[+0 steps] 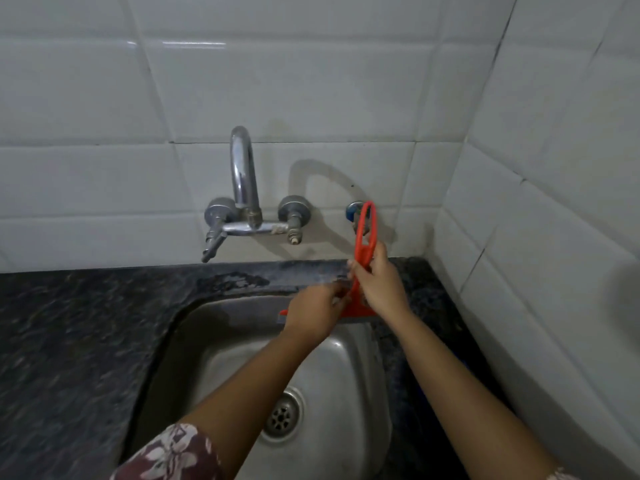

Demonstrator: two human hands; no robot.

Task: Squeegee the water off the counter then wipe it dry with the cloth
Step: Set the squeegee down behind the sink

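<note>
A red plastic squeegee [364, 233] stands upright over the back right corner of the steel sink, its looped handle pointing up and its blade end low. My right hand [379, 282] is wrapped around the handle's lower part. My left hand [317, 311] grips the squeegee near its blade, covering most of the blade. The dark speckled counter [86, 323] runs around the sink, with a wet patch [235, 280] behind the sink below the tap. No cloth shows in this view.
A steel sink [194, 320] with a drain [282, 415] sits in the counter. A chrome wall tap [244, 188] with two valves hangs above it, and a small wall fitting [353, 211] sits behind the squeegee handle. White tiled walls close off the back and right.
</note>
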